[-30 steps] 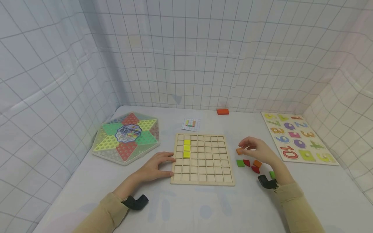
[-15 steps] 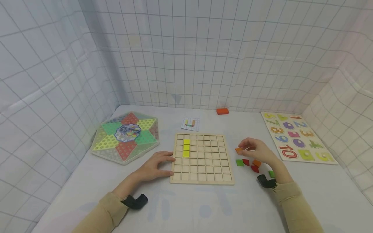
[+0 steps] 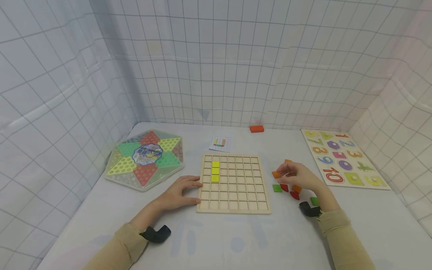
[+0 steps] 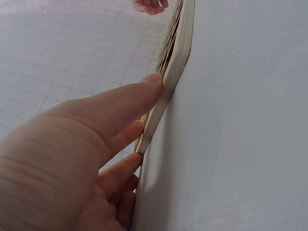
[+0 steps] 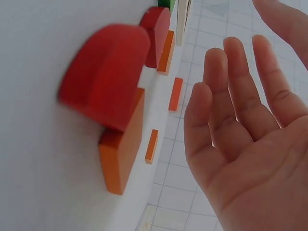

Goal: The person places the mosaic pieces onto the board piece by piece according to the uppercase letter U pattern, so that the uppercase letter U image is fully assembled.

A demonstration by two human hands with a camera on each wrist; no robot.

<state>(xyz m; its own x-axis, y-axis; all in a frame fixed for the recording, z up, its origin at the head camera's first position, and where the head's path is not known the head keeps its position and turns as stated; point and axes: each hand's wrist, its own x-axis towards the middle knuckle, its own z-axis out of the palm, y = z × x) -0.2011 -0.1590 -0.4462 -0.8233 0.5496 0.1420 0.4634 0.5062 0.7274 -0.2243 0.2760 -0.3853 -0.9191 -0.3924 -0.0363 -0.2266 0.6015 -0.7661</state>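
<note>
A pale wooden grid board lies mid-table with a column of three yellow square tiles in its cells. My left hand touches the board's left edge; in the left wrist view its thumb and fingertips rest against the rim. To the right of the board, my right hand hovers with loose fingers beside an orange square tile. The right wrist view has nothing in that hand's palm or fingers. Below it lie a green square tile, red quarter-round tiles and another orange tile.
Behind the board is a small pattern card. A Chinese checkers board stands at left, a number puzzle board at right. A red-orange block lies at the back. One more green tile is near the right wrist.
My right hand has shifted slightly right, its fingers parting from the orange tile. A further orange tile shows behind that hand. The left hand keeps its place on the board.
</note>
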